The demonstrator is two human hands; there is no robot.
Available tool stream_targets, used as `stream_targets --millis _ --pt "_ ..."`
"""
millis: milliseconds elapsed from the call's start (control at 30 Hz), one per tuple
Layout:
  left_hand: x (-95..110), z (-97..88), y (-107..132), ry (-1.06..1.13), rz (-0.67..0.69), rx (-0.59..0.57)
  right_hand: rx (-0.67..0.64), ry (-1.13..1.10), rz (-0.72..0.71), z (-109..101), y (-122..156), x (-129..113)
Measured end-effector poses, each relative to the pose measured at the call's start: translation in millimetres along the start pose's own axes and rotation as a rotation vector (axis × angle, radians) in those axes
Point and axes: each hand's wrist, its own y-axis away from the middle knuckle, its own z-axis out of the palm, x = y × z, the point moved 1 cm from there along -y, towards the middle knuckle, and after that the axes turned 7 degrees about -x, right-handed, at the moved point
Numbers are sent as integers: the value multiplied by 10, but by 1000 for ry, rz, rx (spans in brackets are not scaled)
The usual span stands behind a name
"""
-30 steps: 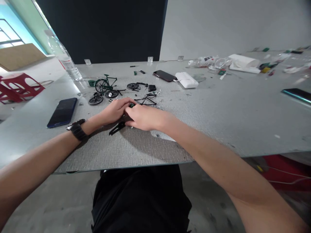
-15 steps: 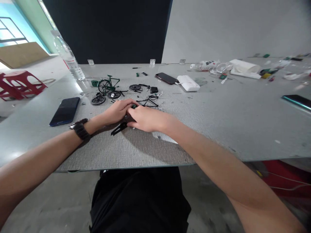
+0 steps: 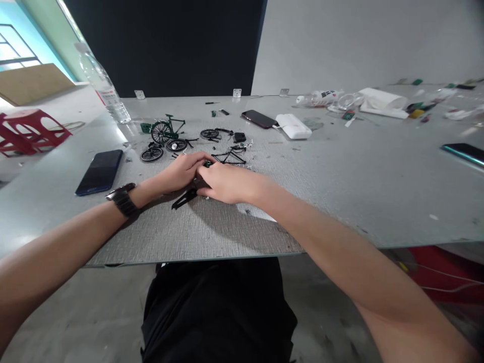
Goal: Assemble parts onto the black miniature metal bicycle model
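My left hand and my right hand meet low over the table, fingers curled together. A small dark green piece shows between their fingertips; most of what they hold is hidden. Below the hands lies a flat black slotted piece, its upper end next to my right fingers. Just behind them is a black miniature bicycle frame. Loose toy wheels and a small black block lie farther back, near a green model bicycle standing upright.
A dark phone lies left, and another phone sits beside a white power bank at the back. One clear bottle stands at left; another bottle lies at back right among litter. A third phone is far right.
The view has shifted slightly. Both hands stay together in nearly the same place, and nothing on the table has visibly moved.
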Motion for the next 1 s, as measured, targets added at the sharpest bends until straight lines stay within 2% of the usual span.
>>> stream_targets --millis 1000 --pt "32 -8 11 -39 -5 7 10 -7 6 -25 53 -70"
